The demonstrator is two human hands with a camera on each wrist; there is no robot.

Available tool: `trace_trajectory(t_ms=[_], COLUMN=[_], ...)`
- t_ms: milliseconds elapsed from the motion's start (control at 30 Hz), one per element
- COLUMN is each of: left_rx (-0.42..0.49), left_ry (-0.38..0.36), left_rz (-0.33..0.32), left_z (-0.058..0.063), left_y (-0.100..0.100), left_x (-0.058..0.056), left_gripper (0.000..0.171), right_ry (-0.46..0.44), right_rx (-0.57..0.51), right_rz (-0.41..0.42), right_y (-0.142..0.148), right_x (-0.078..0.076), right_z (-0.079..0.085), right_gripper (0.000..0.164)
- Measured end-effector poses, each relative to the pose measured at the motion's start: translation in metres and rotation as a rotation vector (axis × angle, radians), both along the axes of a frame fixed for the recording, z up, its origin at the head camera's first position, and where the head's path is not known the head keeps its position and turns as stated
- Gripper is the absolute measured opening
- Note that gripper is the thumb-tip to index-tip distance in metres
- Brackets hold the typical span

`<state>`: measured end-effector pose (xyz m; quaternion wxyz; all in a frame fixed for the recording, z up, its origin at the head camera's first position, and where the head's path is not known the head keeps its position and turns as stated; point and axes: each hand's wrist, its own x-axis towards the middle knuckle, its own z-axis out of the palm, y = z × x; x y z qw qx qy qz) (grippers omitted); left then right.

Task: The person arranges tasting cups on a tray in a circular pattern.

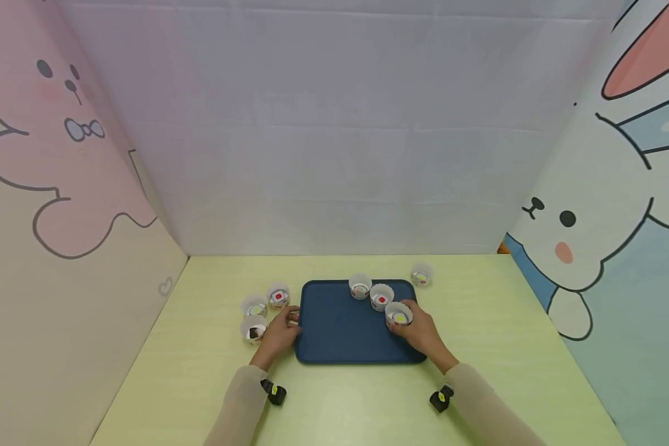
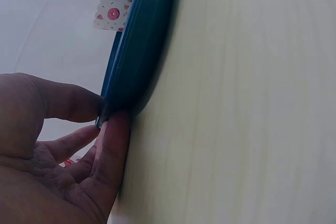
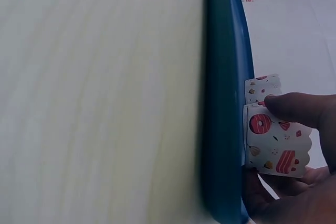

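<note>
A dark blue tray [image 1: 340,328] lies on the table. My left hand [image 1: 279,334] pinches its left edge, and in the left wrist view the thumb [image 2: 73,100] and a finger meet at the rim. My right hand [image 1: 422,331] grips a printed paper baking cup [image 3: 278,140] standing at the tray's right side; something yellow shows inside it. Beside it on the tray stand a baking cup with a red piece [image 1: 381,298] and another baking cup [image 1: 360,287], whose contents are too small to tell.
Left of the tray stand a baking cup with a red piece [image 1: 279,297], one with a yellowish piece [image 1: 254,306], and one with a dark piece [image 1: 253,329] close to my left hand. Another baking cup [image 1: 422,274] stands beyond the tray's back right corner. Printed walls [image 1: 334,136] enclose the table.
</note>
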<state>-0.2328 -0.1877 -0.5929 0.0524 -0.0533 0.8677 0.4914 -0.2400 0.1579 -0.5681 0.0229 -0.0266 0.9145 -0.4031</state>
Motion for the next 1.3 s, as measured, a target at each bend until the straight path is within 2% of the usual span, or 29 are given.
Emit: trace_trajectory(t_ms=[333, 733, 1133, 1300], left_rx=[0.001, 0.011, -0.003, -0.008], left_ry=[-0.014, -0.002, -0.004, -0.01], left_rz=[0.002, 0.0, -0.001, 0.005], left_z=[0.0018, 0.0007, -0.0004, 0.0005], left_y=[0.0012, 0.0, -0.0001, 0.0003], left_x=[0.0, 0.0003, -0.0004, 0.0], left_gripper=[0.054, 0.054, 0.053, 0.052], right_ry=[0.004, 0.018, -0.008, -0.025], right_rx=[-0.007, -0.017, -0.041, -0.046], right_rz=[0.017, 0.049, 0.048, 0.054], right_y=[-0.0034, -0.0068, -0.0092, -0.0087], right_x=[0.0001, 0.0013, 0.0018, 0.0018], right_z=[-0.0045, -0.0011, 0.0002, 0.0023], right_gripper=[0.062, 0.063, 0.059, 0.063])
